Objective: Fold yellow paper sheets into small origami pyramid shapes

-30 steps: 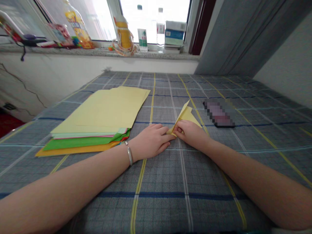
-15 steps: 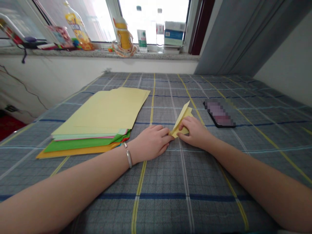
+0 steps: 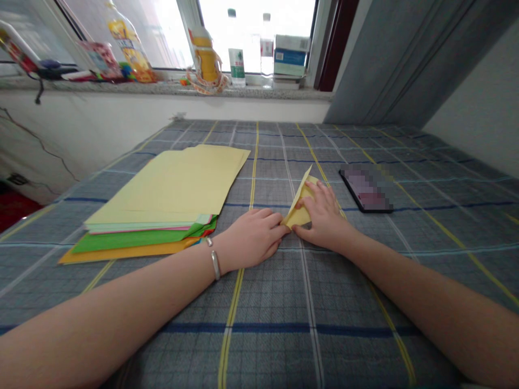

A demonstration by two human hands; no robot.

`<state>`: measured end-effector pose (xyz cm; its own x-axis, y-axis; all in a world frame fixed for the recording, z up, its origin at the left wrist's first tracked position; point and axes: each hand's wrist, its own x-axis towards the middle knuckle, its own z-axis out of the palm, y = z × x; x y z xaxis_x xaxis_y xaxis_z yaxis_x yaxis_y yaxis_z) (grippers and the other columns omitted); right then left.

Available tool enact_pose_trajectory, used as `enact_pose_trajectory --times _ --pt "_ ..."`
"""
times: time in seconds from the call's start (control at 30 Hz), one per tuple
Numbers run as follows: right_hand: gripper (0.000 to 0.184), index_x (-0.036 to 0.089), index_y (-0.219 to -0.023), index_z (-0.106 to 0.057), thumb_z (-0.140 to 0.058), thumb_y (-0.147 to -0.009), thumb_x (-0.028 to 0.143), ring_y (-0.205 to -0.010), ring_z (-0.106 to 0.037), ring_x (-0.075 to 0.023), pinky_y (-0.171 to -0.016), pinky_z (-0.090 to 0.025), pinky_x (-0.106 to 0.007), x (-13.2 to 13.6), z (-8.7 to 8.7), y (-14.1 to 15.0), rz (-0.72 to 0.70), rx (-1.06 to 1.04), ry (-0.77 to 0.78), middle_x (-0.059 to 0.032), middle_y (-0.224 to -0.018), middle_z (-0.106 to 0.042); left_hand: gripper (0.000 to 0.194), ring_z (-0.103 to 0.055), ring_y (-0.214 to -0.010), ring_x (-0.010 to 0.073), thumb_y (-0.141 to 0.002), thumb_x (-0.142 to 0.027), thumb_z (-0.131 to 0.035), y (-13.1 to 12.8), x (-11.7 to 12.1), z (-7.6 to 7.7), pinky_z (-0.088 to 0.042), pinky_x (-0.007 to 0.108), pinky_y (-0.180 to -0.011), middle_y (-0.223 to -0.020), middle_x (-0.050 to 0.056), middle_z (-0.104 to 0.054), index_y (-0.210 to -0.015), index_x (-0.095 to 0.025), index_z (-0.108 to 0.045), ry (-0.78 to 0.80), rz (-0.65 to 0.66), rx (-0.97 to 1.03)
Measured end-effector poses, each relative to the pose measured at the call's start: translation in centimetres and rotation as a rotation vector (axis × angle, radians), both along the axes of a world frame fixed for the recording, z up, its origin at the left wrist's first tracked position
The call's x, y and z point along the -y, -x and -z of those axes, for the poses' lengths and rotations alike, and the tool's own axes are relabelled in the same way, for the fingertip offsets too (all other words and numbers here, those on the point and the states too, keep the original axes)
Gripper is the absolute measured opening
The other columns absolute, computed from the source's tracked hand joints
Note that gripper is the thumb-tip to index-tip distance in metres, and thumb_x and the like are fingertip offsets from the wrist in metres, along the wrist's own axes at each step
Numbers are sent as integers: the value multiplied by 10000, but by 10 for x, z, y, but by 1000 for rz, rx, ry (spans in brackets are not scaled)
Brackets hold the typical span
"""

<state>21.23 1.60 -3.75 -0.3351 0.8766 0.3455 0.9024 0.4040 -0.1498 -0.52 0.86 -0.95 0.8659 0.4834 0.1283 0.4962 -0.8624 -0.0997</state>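
Observation:
A small folded sheet of yellow paper [image 3: 298, 208] stands partly raised on the checked cloth, between both hands. My left hand [image 3: 257, 235] wears a silver bracelet at the wrist and pinches the paper's near lower corner with thumb and forefinger. My right hand [image 3: 324, 216] lies over the paper's right side, its fingers spread along the flap and its thumb near the lower corner. The right palm and fingers hide part of the folds. To the left lies a stack of coloured paper [image 3: 170, 186], yellow on top, with green and orange sheets below.
A black-edged phone [image 3: 367, 189] lies right of the paper. The grey checked cloth [image 3: 267, 324] covers the whole surface. On the windowsill [image 3: 162, 88] at the back stand bottles, a yellow flask [image 3: 206, 56] and boxes [image 3: 290, 56].
My right hand has gone from pinching the folded paper to spreading its fingers farther up its right side. The raised flap has shifted slightly left. My left hand stays put.

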Motion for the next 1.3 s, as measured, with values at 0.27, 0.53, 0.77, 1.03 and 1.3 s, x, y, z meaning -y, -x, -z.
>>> enact_pose_trajectory --times 0.27,0.53,0.77,1.03,1.3 --pt "638 160 -1215 -473 -647 -694 484 -1441 -105 -368 -1154 -139 -534 -9 13 -4 102 -83 142 -190 -1526 -235 272 -527 -897 213 -939 -252 -430 0 1 -2 -448 369 -802 -1005 64 -574 -1149 -192 -594 3 -1 -9" --pt "246 238 -960 -579 -621 -757 370 -1439 -131 -329 -1122 -207 -557 -10 5 -18 -117 -105 114 -88 -1537 -244 249 -527 -899 207 -926 -246 -455 0 1 -2 -446 358 -805 -1004 62 -575 -1126 -191 -594 7 0 -2" --pt "158 225 -823 -591 -657 -720 326 -1406 -187 -364 -1096 -216 -597 -11 4 -12 -74 -69 137 -91 -1432 -393 298 -525 -884 216 -944 -284 -428 -5 1 -3 -433 360 -756 -978 68 -573 -1194 -209 -571 -25 13 6" --pt "188 217 -864 -585 -652 -723 321 -1420 -144 -385 -1105 -176 -606 -13 3 -11 -27 -64 184 -109 -1471 -340 284 -528 -871 214 -948 -311 -428 -7 0 -3 -432 356 -740 -974 63 -570 -1156 -204 -589 -37 10 -15" --pt "149 222 -861 -587 -630 -727 270 -1430 -127 -382 -1103 -161 -630 -17 6 -17 -32 -90 206 -103 -1497 -311 241 -525 -862 206 -946 -277 -429 -6 1 -4 -448 357 -762 -962 61 -575 -1078 -179 -605 -42 29 -27"
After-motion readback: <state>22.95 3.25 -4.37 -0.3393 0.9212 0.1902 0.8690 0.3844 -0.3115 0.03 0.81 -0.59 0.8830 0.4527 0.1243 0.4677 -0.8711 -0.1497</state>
